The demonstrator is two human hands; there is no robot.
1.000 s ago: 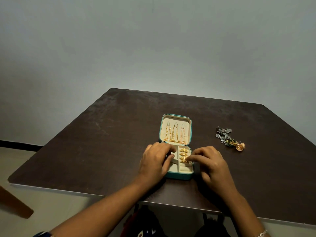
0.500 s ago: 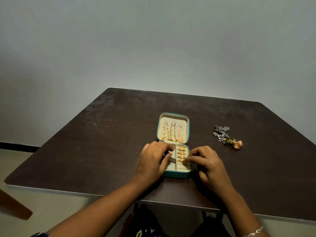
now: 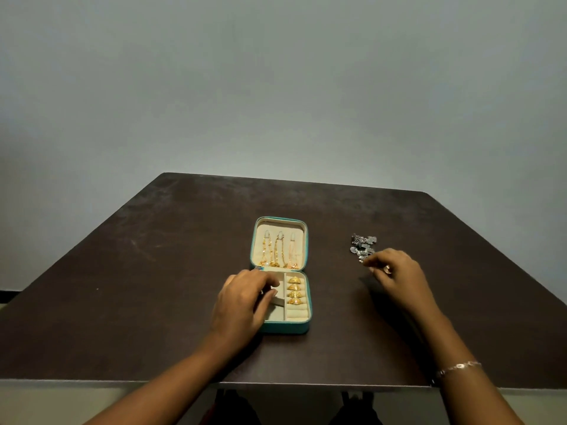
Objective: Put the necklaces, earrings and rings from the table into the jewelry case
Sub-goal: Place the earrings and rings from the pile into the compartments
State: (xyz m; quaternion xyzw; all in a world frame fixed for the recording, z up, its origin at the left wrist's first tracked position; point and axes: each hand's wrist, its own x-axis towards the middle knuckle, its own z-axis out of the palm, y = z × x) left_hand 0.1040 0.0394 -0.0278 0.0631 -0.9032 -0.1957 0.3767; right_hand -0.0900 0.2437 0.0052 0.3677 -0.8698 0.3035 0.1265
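Head view: open teal jewelry case (image 3: 280, 328) sits mid-table (image 3: 153, 271), necklaces (image 3: 277, 253) hanging in its lid and four gold rings (image 3: 295, 291) lined up in the right-hand slots of its base. Left hand (image 3: 242, 305) lies over the case's left compartments, fingers loosely bent, thumb against a divider; can't tell if it's actually gripping anything. Well off to the right of the case there's a silvery pile of earrings (image 3: 362, 246), and the right hand (image 3: 395, 274) has its curled fingers pinching at the near end of it
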